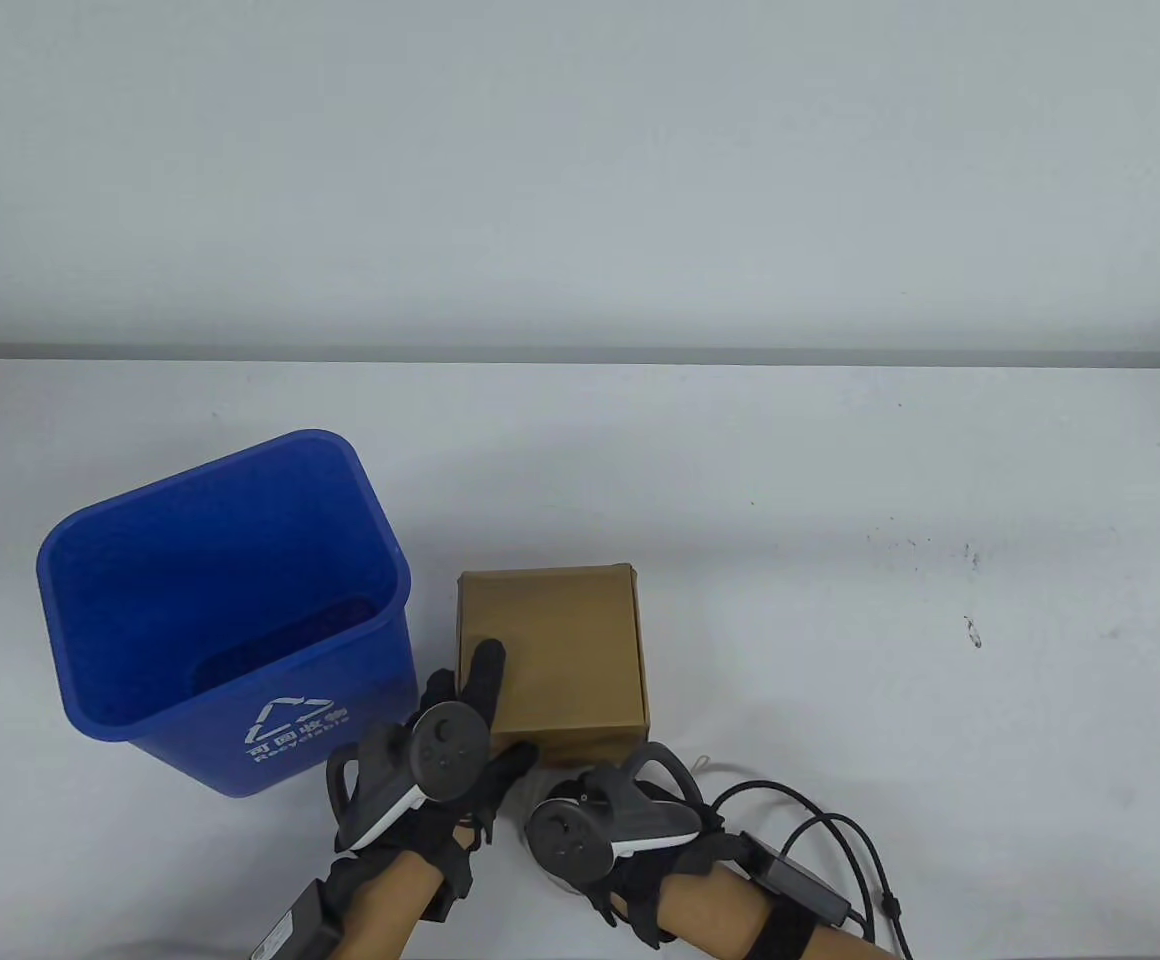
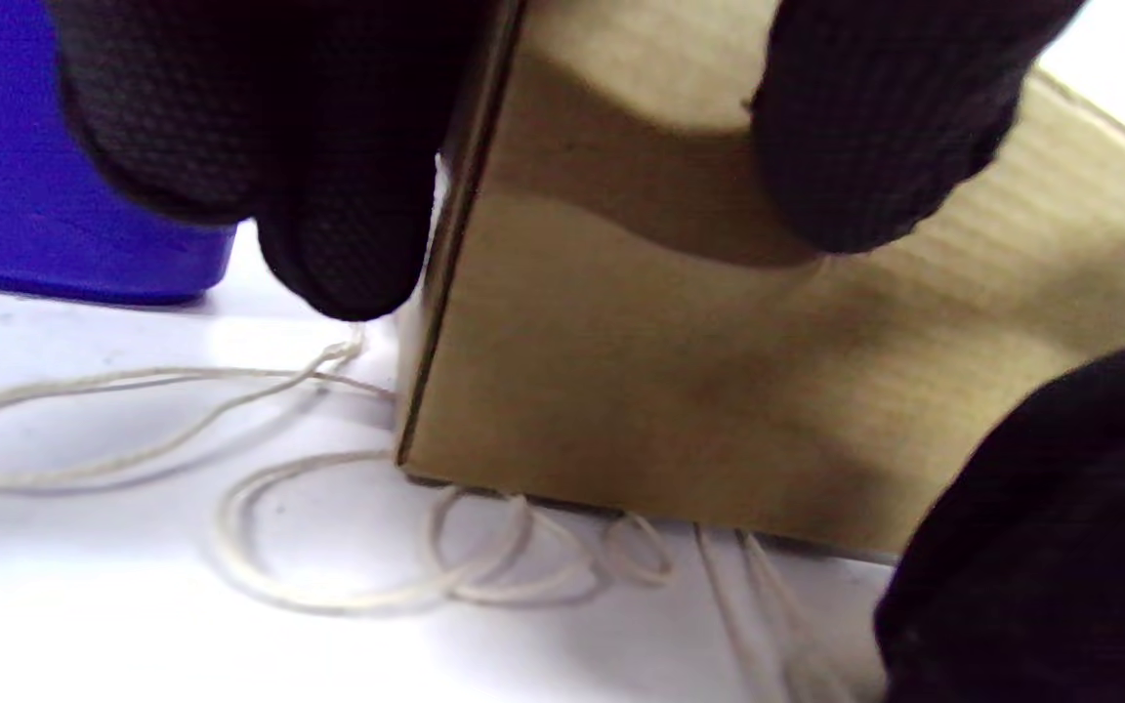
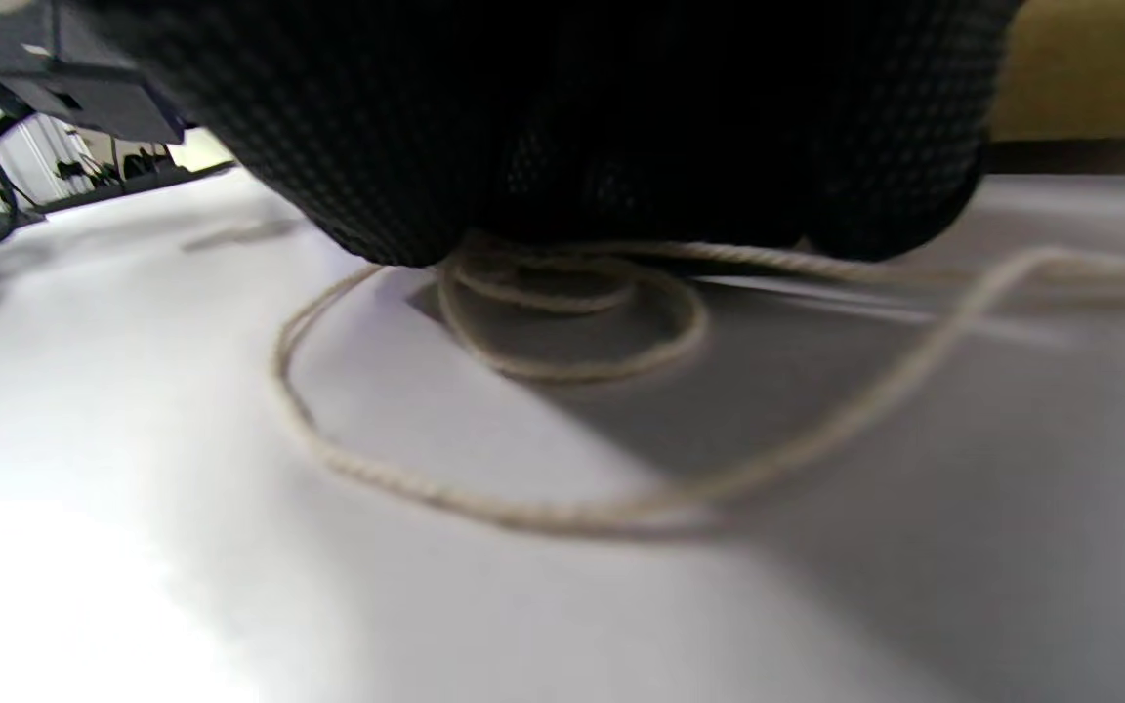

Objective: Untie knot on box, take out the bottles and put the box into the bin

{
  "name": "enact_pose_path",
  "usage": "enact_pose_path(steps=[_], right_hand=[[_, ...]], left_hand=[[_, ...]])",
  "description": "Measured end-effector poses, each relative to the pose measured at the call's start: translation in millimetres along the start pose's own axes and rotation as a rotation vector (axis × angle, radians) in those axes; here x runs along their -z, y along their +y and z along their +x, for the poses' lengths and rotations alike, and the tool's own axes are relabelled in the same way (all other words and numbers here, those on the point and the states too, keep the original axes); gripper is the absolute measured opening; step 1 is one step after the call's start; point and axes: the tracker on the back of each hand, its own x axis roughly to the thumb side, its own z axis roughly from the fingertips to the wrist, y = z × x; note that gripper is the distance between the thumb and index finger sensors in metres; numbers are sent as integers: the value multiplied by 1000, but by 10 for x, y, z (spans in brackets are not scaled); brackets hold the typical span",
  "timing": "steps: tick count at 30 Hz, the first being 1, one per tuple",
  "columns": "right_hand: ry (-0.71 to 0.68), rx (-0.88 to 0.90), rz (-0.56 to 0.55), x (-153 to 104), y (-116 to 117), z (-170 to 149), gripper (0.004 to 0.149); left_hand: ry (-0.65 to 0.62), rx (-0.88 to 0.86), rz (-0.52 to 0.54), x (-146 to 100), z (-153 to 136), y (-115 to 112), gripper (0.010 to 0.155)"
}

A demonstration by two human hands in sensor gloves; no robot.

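Box (image 1: 550, 645), closed, on the worktop (image 1: 840, 600) just right of the blue bin (image 1: 225, 615). Left hand (image 1: 440, 745) grips its near-left corner, fingers on top. String (image 2: 348, 547) lies loose beside it. Right hand (image 1: 590, 820) rests fingers-down on the string; its grip cannot be told.

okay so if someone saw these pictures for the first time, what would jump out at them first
Probably the bright blue bin standing open at the table's left, with the closed brown cardboard box right beside it. Next, the two black-gloved hands at the box's near edge: the left hand has fingers on the box, the right hand sits low by the table. Loose pale string lies coiled on the table beside the box.
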Motion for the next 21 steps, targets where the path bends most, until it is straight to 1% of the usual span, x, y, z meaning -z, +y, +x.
enact_pose_path(steps=[1, 2, 3, 4, 7, 11, 12, 15, 17, 19, 21], right_hand=[[-10, 23, 19, -21, -26, -12, 44], [-26, 44, 14, -46, -54, -25, 46], [-36, 79, -5, -93, -97, -52, 48], [-37, 86, -12, -109, -110, -61, 48], [-28, 93, -50, -248, -246, -141, 48], [-21, 132, -148, -469, -513, -208, 50], [-25, 138, -178, -511, -562, -212, 49], [-41, 136, -328, -672, -751, -218, 46], [-29, 101, -518, -760, -846, -229, 46], [-2, 31, -646, -777, -886, -259, 48], [36, -20, -597, -680, -858, -353, 58]], left_hand=[[-1, 0, 0, -1, -3, 1, 97], [-2, -1, 0, -2, -6, 2, 97], [-2, -1, -1, -2, -7, 3, 97], [-3, -2, -1, -2, -7, 4, 97], [-2, -7, -4, -4, -13, 10, 96], [-2, -17, -3, -8, -34, 23, 95], [-1, -18, -3, -8, -34, 24, 96], [12, -26, -12, -21, -51, 39, 99], [31, -49, -35, -45, -85, 63, 99], [46, -65, -64, -69, -122, 103, 98], [60, -95, -77, -94, -159, 131, 97]])
